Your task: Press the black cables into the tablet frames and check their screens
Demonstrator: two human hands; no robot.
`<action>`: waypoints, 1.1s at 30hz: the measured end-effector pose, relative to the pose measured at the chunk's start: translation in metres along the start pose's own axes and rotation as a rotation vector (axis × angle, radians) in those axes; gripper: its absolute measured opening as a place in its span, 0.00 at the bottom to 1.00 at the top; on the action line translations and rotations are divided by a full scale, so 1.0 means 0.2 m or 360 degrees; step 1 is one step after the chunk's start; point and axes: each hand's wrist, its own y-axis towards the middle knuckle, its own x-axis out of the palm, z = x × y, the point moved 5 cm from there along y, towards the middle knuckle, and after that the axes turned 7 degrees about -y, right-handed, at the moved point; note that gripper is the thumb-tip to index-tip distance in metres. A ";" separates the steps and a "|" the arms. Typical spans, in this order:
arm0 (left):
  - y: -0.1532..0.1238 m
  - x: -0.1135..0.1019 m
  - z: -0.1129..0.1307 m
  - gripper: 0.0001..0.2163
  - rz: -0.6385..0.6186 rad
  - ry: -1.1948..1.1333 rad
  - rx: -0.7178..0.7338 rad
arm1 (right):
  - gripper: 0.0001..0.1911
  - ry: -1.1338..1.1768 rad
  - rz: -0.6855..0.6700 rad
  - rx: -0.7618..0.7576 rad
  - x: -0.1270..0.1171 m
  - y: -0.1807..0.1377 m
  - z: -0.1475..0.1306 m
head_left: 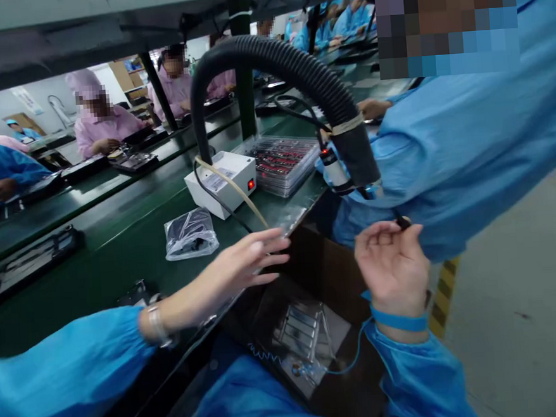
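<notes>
My left hand (246, 258), slightly blurred, reaches over the front edge of the green bench with its fingers spread and nothing in them. Beside its wrist, a clear plastic bag (191, 233) with a dark item inside lies on the bench. My right hand (393, 261) is raised palm up, with a blue strap (400, 319) around the wrist. Its thumb and fingertips pinch a small black piece (403, 222), too small to name. Above that hand hang the end of a black ribbed hose (357, 155) and a white-and-black cylindrical tool (336, 169) with a red light.
A white box (221, 182) with a lit red switch stands at the hose's base. Stacked clear trays (284, 160) hold red and black parts. Below the bench edge is a brown box (361, 380) with bagged metal parts. A co-worker's blue sleeve (472, 125) is close on the right.
</notes>
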 end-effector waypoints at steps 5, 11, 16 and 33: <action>-0.82 -0.62 0.13 0.23 0.0905 0.1396 -0.0027 | 0.20 0.0089 -0.0323 0.0181 0.19 -0.18 0.07; -1.49 -0.90 -0.09 0.24 0.1245 0.2131 -0.0588 | 0.17 -0.0490 -0.1068 0.0336 0.68 -0.60 0.37; -1.51 -0.87 -0.23 0.19 0.1315 0.2189 -0.0389 | 0.15 -0.0932 -0.1663 0.0485 1.04 -0.99 0.76; -1.49 -0.71 -0.35 0.14 0.1408 0.2316 -0.0191 | 0.11 -0.1863 -0.2602 0.0143 1.04 -1.34 1.29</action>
